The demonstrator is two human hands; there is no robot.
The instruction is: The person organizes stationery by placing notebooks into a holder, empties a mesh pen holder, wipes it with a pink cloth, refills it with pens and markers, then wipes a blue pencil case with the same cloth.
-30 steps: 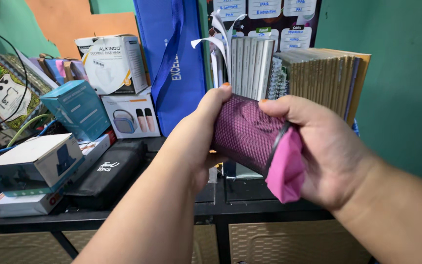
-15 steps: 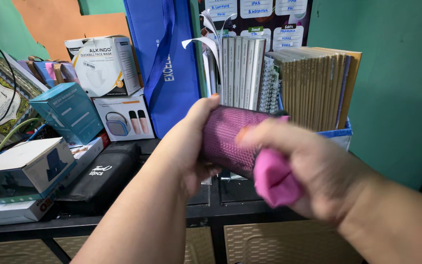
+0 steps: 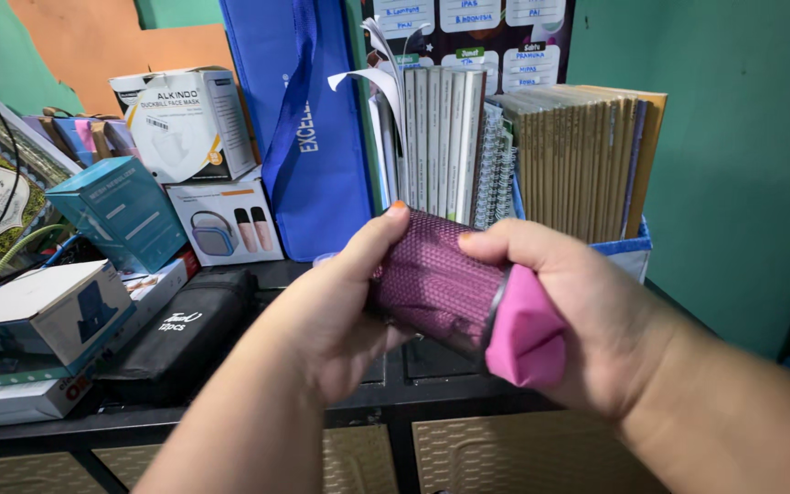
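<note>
Both of my hands hold a purple mesh-patterned cylinder (image 3: 436,284) that lies tilted in front of me, above a black shelf. My left hand (image 3: 340,311) grips its far end, thumb laid along the top. My right hand (image 3: 587,320) wraps the near end, where a pink cloth-like cover (image 3: 523,334) sticks out past a dark ring. The thumb of the right hand rests on the mesh.
On the black shelf (image 3: 468,393) stand upright books and notebooks (image 3: 541,155) in a blue-edged bin. A blue bag (image 3: 308,128) leans at the back. Stacked boxes (image 3: 121,210) and a black zip pouch (image 3: 180,334) crowd the left. A green wall is on the right.
The view has drifted, so the shelf items sit further left. My right hand shifted on the cylinder's pink end, blurred half a second ago, and the cylinder sits a little lower.
</note>
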